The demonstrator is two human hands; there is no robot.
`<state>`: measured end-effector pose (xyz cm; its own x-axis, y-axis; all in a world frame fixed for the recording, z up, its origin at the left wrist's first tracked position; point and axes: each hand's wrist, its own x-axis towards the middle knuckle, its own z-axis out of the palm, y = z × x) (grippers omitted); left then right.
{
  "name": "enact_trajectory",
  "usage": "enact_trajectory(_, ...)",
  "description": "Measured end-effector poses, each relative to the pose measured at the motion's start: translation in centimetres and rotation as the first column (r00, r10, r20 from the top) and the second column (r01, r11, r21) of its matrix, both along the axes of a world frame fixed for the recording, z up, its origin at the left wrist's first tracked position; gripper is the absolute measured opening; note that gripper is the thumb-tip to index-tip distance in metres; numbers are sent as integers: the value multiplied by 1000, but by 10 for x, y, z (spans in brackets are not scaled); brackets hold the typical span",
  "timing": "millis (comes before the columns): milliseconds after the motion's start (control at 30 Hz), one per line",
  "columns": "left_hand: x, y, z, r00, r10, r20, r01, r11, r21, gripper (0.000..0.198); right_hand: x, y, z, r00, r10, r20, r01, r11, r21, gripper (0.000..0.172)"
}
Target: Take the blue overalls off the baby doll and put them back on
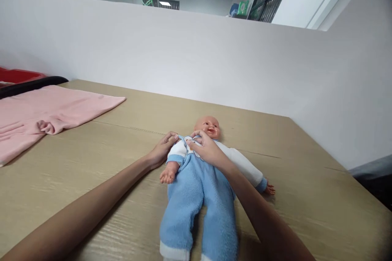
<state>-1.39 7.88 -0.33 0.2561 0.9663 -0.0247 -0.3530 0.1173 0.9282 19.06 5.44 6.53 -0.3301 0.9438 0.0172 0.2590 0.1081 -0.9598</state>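
A baby doll (pixel 209 127) lies on its back on the wooden table (pixel 107 159), head away from me. It wears a blue fleece romper (pixel 196 195) with white sleeves. My left hand (pixel 162 149) rests at the doll's shoulder, its fingers closed on the collar edge. My right hand (pixel 205 147) lies on the doll's chest just below the chin, pinching the blue-trimmed neckline. The doll's bare hands stick out at both sides.
A pink fleece blanket (pixel 45 114) lies spread at the table's left. Behind it are a black edge and something red (pixel 18 75). A white partition wall (pixel 196 57) runs along the table's far side and right.
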Motion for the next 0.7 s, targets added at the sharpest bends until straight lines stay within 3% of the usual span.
enact_trajectory(100, 10, 16, -6, 998, -59, 19, 60, 998, -12, 57, 1, -1, 0, 999, 6, 44, -9, 998, 61, 39)
enact_trajectory(200, 18, 24, -12, 997, -67, 41, 66, 998, 14, 55, 3, -6, 7, 969, -147, 200, 103, 972, 213, 34)
enact_trajectory(300, 19, 23, -14, 997, -70, 24, 68, 996, 55, 48, 5, -14, 19, 784, -372, 498, 195, 908, 371, 31)
enact_trajectory(367, 17, 21, -14, 997, -83, -2, 83, 994, 77, 47, 7, -17, 24, 636, -432, 639, 188, 890, 415, 34)
enact_trajectory(433, 15, 21, -12, 995, -101, -28, 103, 991, 89, 48, 7, -18, 25, 561, -434, 705, 168, 894, 416, 35)
enact_trajectory(600, 18, 28, -8, 990, -112, -85, 119, 990, 79, 48, 6, -11, 17, 624, -387, 678, 147, 911, 385, 26)
enact_trajectory(700, 28, 34, -2, 989, -11, -147, 25, 995, 95, 36, 2, -10, 15, 642, -386, 663, 161, 913, 375, 27)
